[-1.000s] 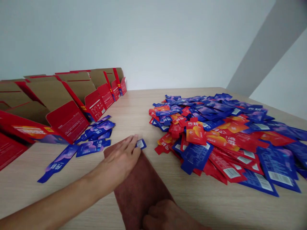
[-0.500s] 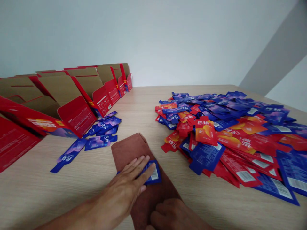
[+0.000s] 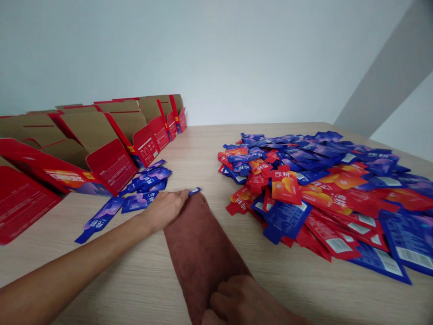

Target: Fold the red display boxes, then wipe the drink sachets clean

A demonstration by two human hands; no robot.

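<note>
A brown cloth [image 3: 203, 248] lies folded lengthwise on the tabletop in front of me. At its far end is my left hand [image 3: 171, 206], fingers closed. A blue sachet [image 3: 194, 191] pokes out beyond those fingertips; most of it is hidden by the hand. My right hand [image 3: 237, 300] is curled into a fist on the near end of the cloth, gripping it at the bottom of the view. Left of the cloth, several blue sachets [image 3: 137, 201] lie loose beside my left wrist.
Open red cardboard boxes [image 3: 113, 169] stand in a row along the left, their flaps up. To the right, a large heap of blue and red sachets [image 3: 287, 187] spreads over the wooden table [image 3: 209, 140]. Behind the table rises a pale wall [image 3: 216, 58].
My left hand has moved from lying flat over the blue sachet mid-cloth to the cloth's far end, taking the sachet along. My right fist stays at the near end.
</note>
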